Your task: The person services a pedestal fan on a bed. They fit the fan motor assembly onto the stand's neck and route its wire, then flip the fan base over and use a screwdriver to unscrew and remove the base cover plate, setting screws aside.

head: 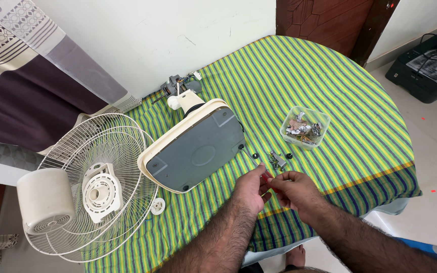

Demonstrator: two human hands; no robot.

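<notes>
My left hand [251, 188] and my right hand [295, 191] meet above the striped table's near edge, both pinching a thin red-handled tool [267, 177], likely a small screwdriver; most of it is hidden by my fingers. Just beyond my fingertips lie a small metal bracket [278, 160] and two black rubber feet [255, 155]. A cream fan base [195, 146] rests upside down to the left, its grey underside facing up.
A clear plastic tub [305, 126] holds small metal parts. White wire fan guards [99, 182], a cream motor cover [44, 199] and a round white nut [158, 206] sit at the left. A black printer [426, 65] stands on the floor at right.
</notes>
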